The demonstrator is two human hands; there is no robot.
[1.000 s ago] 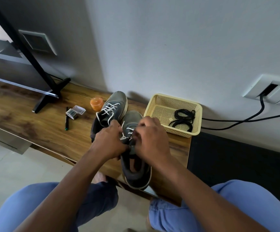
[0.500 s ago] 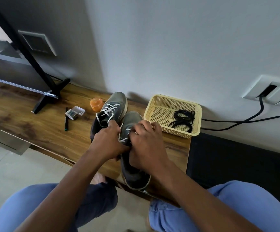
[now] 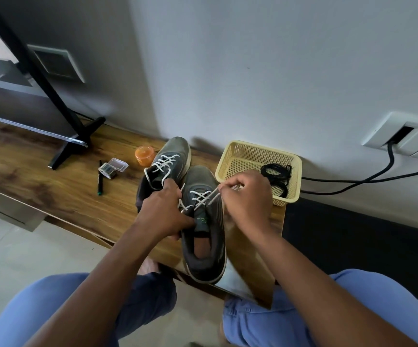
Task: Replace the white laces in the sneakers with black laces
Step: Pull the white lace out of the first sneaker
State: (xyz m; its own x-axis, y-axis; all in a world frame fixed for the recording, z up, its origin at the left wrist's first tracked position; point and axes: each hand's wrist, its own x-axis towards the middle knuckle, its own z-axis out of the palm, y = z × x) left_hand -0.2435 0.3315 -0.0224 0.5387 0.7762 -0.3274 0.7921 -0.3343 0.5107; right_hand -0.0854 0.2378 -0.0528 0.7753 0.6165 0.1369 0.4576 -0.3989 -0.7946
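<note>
Wood-grain shelf runs along the grey wall, and everything sits off the near sneaker at its front edge. Behind that shoe stands the second sneaker, fully laced; to its right the yellow basket holds coiled black laces. The left hand grips the shoe's left side, steadying it. The right hand pinches the white lace, drawn taut rightward. Unlacing looks barely begun; next, I'd say, tease each crossing free.

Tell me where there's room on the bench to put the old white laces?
Bare wood lies left of the pen, toward the black stand, and in front of the pen near the bench edge. It is crowded around the sneakers, orange jar and basket.
</note>
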